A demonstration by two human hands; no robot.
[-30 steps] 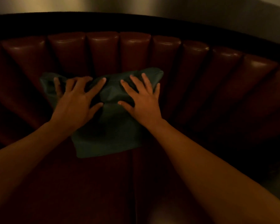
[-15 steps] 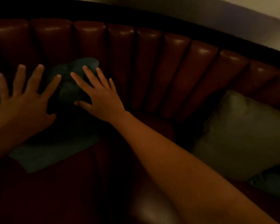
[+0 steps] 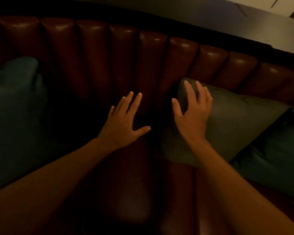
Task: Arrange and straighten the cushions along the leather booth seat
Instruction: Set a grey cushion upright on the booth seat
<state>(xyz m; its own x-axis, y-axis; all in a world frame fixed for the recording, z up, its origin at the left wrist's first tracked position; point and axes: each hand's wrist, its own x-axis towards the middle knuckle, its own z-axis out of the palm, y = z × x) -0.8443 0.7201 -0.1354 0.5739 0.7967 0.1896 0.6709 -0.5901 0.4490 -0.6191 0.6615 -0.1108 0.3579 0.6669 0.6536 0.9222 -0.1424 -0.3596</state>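
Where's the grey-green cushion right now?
Head view, right of centre: the grey-green cushion leans on the booth backrest, right hand on its left corner, teal cushion just right.

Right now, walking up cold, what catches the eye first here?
Two bare arms reach in from below: the right hand lies on the upper corner of a grey-green cushion, while the left hand spreads open beside it. Behind runs the ribbed red leather backrest, with a dark teal cushion at far left.

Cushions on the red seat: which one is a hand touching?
The grey-green cushion beside the right hand, whose fingers rest on its top corner. The dark teal cushion far left and the blue-teal one are untouched.
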